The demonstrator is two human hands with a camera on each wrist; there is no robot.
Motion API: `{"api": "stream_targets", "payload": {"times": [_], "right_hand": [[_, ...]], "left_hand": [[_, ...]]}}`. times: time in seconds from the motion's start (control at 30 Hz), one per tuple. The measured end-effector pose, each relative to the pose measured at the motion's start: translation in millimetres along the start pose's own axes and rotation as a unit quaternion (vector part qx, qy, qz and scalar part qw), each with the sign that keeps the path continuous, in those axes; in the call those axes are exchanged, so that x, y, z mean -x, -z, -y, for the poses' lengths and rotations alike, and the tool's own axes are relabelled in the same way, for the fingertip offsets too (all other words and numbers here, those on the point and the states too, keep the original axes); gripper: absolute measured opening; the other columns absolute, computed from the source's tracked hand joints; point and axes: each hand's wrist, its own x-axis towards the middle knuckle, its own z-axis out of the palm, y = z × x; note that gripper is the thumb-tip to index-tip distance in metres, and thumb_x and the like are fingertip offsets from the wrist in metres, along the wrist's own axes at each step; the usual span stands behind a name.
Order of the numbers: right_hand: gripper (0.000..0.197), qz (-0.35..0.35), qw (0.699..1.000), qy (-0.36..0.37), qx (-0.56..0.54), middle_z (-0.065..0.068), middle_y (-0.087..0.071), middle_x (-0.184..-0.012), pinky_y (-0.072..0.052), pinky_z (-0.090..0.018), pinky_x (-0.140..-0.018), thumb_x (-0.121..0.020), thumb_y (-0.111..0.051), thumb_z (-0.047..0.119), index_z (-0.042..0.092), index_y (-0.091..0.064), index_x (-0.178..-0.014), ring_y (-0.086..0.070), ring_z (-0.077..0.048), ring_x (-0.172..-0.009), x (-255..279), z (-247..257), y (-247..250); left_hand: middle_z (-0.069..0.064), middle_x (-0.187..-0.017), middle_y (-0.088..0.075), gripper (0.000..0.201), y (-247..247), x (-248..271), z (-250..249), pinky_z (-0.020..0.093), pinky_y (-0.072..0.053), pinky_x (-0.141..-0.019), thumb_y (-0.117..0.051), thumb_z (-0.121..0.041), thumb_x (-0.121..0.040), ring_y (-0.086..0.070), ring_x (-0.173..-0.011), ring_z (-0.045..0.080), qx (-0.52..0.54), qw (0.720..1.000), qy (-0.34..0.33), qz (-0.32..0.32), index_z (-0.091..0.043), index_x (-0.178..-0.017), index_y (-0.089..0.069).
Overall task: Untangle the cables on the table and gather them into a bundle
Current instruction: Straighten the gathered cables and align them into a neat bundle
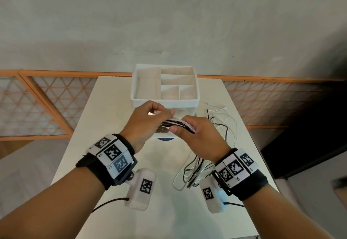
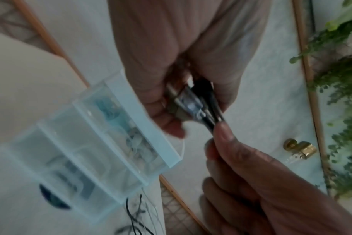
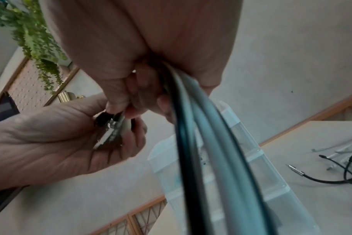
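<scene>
A bundle of black and white cables point(image 1: 181, 124) is held in the air between both hands, above the white table point(image 1: 116, 111). My left hand point(image 1: 150, 120) curls around the metal plug ends point(image 2: 193, 105) of the bundle. Close beside it, my right hand point(image 1: 195, 135) grips the same cables, whose lengths point(image 3: 207, 151) hang from the fist to the table. Their loops point(image 1: 189, 173) lie under my right wrist. More loose black and white cables point(image 1: 223, 118) are spread on the table to the right.
A white divided organiser box point(image 1: 165, 84) stands at the table's far edge, just behind the hands. An orange-framed lattice screen point(image 1: 37, 103) runs behind the table. Green hanging plants point(image 2: 344, 95) show in the wrist views.
</scene>
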Motion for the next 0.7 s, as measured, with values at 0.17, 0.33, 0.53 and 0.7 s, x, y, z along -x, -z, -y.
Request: {"api": "stream_targets", "payload": {"times": [0.17,0.33,0.53,0.7], "right_hand": [[0.017,0.026,0.998,0.010,0.053,0.016,-0.057,-0.055,-0.038,-0.014,-0.053,-0.093,-0.068,0.031,0.022,-0.065,-0.079,-0.052,-0.001,-0.053,0.4,3.9,-1.6],[0.014,0.027,0.991,0.080,0.104,0.015,-0.057,-0.064,-0.040,-0.015,-0.054,-0.084,-0.060,0.000,0.012,-0.064,-0.079,-0.057,-0.004,-0.060,-8.8,14.9,-1.7],[0.015,-0.053,0.998,0.040,-0.021,0.013,-0.065,-0.059,-0.046,-0.019,-0.055,-0.079,-0.082,0.015,0.017,-0.067,-0.080,-0.059,-0.003,-0.054,-8.0,3.6,13.6],[0.019,-0.038,0.986,-0.012,-0.163,0.013,-0.050,-0.050,-0.030,-0.015,-0.043,-0.087,-0.073,0.029,0.013,-0.075,-0.097,-0.035,-0.002,-0.039,4.9,-12.0,34.1]], "left_hand": [[-0.013,-0.109,-0.065,0.031,0.8,-3.2,-23.1,0.019,-0.047,-0.083,-0.072,-0.040,-0.085,-0.060,-0.103,0.002,-0.249,0.946,-0.205,-0.043,-0.026,-0.109,-0.061],[-0.005,-0.075,-0.067,0.055,-35.4,5.0,-18.8,0.036,-0.053,-0.080,-0.024,-0.071,-0.094,-0.067,-0.077,0.018,-0.404,0.887,-0.199,0.104,-0.030,-0.077,-0.057],[0.000,-0.063,-0.069,0.073,-27.7,-7.2,-4.8,0.025,-0.049,-0.065,-0.020,-0.071,-0.094,-0.064,-0.063,0.016,-0.386,0.907,-0.151,0.080,-0.024,-0.069,-0.070],[-0.008,-0.039,-0.043,0.069,-15.3,-15.0,-21.3,0.026,-0.033,-0.054,-0.037,-0.067,-0.094,-0.037,-0.034,0.007,-0.347,0.931,-0.091,0.068,-0.016,-0.053,-0.056]]}}
